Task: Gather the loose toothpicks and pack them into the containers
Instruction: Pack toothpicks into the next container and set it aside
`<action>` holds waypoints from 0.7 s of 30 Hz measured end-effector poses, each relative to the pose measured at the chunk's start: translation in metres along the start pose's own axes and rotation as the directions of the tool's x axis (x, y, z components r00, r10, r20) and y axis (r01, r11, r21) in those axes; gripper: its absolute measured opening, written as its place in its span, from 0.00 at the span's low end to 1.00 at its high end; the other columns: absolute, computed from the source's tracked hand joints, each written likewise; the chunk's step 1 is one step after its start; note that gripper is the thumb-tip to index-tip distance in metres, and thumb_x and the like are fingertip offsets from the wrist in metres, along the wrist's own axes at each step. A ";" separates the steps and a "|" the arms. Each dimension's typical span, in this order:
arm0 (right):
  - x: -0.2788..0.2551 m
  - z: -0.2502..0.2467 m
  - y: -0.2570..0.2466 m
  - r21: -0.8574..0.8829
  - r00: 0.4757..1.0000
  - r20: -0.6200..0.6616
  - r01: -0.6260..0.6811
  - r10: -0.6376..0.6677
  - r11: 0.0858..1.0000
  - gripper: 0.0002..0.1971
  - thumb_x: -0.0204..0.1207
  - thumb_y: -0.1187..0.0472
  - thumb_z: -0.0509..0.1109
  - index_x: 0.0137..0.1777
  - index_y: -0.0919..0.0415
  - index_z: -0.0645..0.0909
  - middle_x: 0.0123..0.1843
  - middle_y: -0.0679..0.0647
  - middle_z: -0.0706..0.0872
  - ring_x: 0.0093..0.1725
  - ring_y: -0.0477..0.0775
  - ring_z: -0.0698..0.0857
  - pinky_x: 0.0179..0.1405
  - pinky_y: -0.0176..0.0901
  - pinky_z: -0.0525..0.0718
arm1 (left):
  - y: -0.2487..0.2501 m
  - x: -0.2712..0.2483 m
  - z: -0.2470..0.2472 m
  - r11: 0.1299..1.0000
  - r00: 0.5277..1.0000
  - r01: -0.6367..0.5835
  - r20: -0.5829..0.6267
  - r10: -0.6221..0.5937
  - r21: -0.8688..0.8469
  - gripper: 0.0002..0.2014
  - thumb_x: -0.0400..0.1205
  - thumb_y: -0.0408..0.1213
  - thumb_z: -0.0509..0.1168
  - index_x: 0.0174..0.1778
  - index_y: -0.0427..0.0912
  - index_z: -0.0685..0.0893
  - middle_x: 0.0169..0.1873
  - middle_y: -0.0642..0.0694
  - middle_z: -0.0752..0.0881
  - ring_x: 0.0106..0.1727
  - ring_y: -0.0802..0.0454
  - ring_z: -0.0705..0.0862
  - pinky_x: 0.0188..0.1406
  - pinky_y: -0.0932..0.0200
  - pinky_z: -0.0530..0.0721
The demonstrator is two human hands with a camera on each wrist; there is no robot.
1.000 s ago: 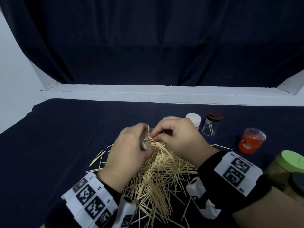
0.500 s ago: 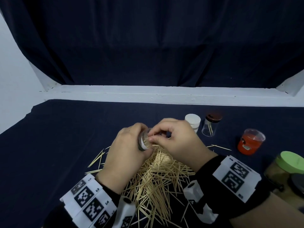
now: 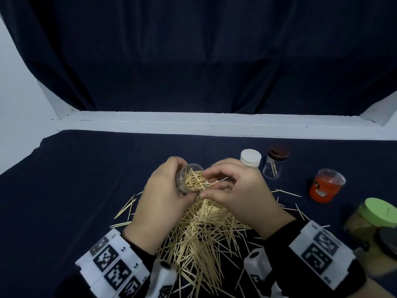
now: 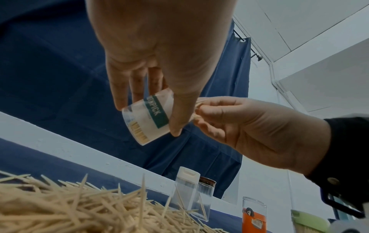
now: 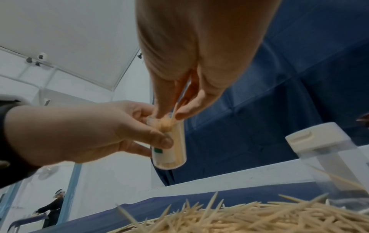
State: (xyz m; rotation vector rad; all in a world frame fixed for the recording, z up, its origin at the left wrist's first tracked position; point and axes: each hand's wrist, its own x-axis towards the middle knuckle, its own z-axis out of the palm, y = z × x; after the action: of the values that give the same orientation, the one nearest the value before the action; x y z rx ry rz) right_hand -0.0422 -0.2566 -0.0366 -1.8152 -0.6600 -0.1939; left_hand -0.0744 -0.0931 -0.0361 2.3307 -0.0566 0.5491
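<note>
A big heap of loose toothpicks [image 3: 199, 231] lies on the dark cloth in front of me. Above its far end my left hand [image 3: 163, 203] grips a small clear jar [image 3: 189, 179] with a green-banded label [image 4: 156, 112], tilted so its mouth faces right. The jar is packed with toothpicks. My right hand [image 3: 234, 190] pinches a few toothpicks [image 5: 175, 108] at the jar's mouth [image 5: 167, 124], thumb and forefinger closed on them. The sticks poke out of the opening at odd angles.
Right of my hands stand a white-capped container [image 3: 250, 158], a clear jar with a brown lid [image 3: 275, 163], an orange jar [image 3: 324, 186] and a green-lidded jar [image 3: 373, 222]. Stray toothpicks [image 3: 125, 208] lie left of the heap. A white ledge [image 3: 214, 125] borders the far edge.
The jar has been lifted off the heap and turned so its full mouth shows. My right fingers stayed at the opening, working toothpicks into it.
</note>
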 end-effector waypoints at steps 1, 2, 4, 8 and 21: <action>-0.001 0.003 0.002 -0.050 0.996 -0.034 0.075 -0.077 0.996 0.12 0.62 0.72 0.82 0.45 0.62 0.90 0.46 0.50 0.86 0.42 0.42 0.86 0.42 0.29 0.85 | 0.000 0.000 0.000 1.000 1.000 -0.007 -0.001 0.007 0.007 0.24 0.65 0.39 0.81 0.50 0.53 0.76 0.44 0.58 0.82 0.47 0.61 0.82 0.45 0.57 0.83; 0.000 0.006 0.004 -0.117 0.986 -0.069 0.145 -0.153 0.983 0.09 0.63 0.73 0.81 0.42 0.63 0.90 0.43 0.50 0.87 0.40 0.41 0.85 0.41 0.26 0.82 | 0.000 -0.001 0.000 1.000 1.000 -0.013 -0.002 0.013 0.016 0.24 0.65 0.38 0.81 0.50 0.53 0.76 0.44 0.58 0.82 0.47 0.61 0.81 0.45 0.58 0.82; 0.001 0.010 0.006 -0.263 0.959 -0.089 0.239 -0.270 0.935 0.07 0.64 0.74 0.78 0.39 0.63 0.90 0.40 0.51 0.88 0.40 0.41 0.85 0.43 0.27 0.81 | 0.001 -0.001 0.001 0.999 0.999 -0.033 0.009 0.033 0.035 0.24 0.65 0.37 0.80 0.51 0.53 0.77 0.44 0.59 0.81 0.49 0.60 0.81 0.47 0.60 0.81; 0.000 0.018 0.004 -0.407 0.925 0.055 0.364 -0.375 0.838 0.07 0.65 0.71 0.76 0.41 0.63 0.90 0.42 0.52 0.89 0.44 0.51 0.86 0.49 0.41 0.82 | 0.002 -0.003 0.000 0.995 0.996 -0.068 0.058 0.063 0.075 0.25 0.65 0.31 0.79 0.55 0.50 0.79 0.49 0.59 0.80 0.55 0.58 0.78 0.52 0.64 0.76; -0.003 0.017 0.001 -0.270 0.960 -0.114 0.217 -0.255 0.938 0.03 0.68 0.68 0.77 0.40 0.61 0.90 0.39 0.49 0.88 0.41 0.42 0.84 0.42 0.30 0.82 | 0.001 -0.004 0.000 0.995 0.996 -0.087 0.001 0.087 0.057 0.29 0.64 0.27 0.78 0.55 0.56 0.77 0.50 0.66 0.77 0.56 0.65 0.75 0.53 0.81 0.68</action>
State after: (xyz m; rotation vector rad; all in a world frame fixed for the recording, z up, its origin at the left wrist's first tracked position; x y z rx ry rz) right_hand -0.0473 -0.2425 -0.0450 -1.9395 -0.7757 -0.5941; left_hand -0.0779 -0.0946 -0.0370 2.3921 -0.1441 0.6028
